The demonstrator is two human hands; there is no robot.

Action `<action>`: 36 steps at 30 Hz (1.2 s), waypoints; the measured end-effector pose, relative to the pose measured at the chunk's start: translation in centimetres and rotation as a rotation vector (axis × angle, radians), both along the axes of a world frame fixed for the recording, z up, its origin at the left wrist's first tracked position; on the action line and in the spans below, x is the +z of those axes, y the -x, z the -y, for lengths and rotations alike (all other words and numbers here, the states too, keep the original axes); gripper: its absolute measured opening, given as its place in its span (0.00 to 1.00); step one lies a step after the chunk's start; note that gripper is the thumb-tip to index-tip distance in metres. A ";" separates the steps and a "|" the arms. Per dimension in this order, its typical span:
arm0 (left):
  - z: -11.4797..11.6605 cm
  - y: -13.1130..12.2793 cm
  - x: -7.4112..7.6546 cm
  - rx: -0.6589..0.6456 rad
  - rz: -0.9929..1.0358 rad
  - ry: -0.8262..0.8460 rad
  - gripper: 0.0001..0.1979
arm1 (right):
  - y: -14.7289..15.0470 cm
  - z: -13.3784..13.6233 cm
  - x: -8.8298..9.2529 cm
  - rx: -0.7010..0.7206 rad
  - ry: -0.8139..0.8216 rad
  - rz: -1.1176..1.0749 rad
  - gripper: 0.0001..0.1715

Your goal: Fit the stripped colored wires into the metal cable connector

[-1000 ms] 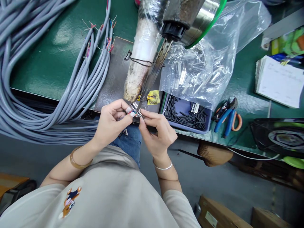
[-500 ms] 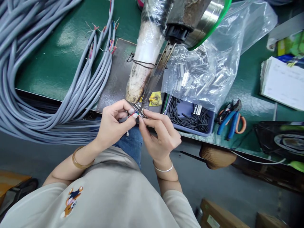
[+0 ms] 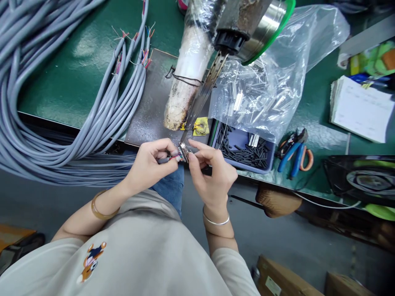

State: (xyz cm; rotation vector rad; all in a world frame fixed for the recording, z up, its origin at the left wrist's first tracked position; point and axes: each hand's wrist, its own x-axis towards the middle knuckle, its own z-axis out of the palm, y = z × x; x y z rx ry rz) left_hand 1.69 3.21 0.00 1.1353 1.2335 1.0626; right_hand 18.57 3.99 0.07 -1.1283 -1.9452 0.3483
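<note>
Near the bench's front edge, my left hand (image 3: 154, 162) is closed on the stripped end of a grey cable (image 3: 164, 160), with thin coloured wires showing at the fingertips. A small metal multi-pin connector (image 3: 183, 152) sits between my two hands, its pins facing the wires. At its right side, the thumb and index finger of my right hand (image 3: 212, 169) pinch it, partly hiding it. Just above the connector is the tip of a soldering iron (image 3: 197, 105), slanting down from its holder. I cannot tell whether the tip touches the connector.
Bundled grey cables (image 3: 101, 119) cover the left. A plastic-wrapped white tube (image 3: 185, 78) stands beside the iron, near a yellow sponge (image 3: 201, 126). To the right are a purple tray (image 3: 268, 166) of black sleeves, a clear bag (image 3: 290, 82) and blue-handled pliers (image 3: 296, 158).
The connector has turned to stand steeper and moved slightly down from the iron's tip. My right hand has shifted a little right and down. The camera view has shifted slightly.
</note>
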 end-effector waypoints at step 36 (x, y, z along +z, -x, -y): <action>5.3 1.6 -2.1 -0.097 -0.152 -0.677 0.09 | -0.6 5.0 0.6 -0.034 0.285 -0.150 0.07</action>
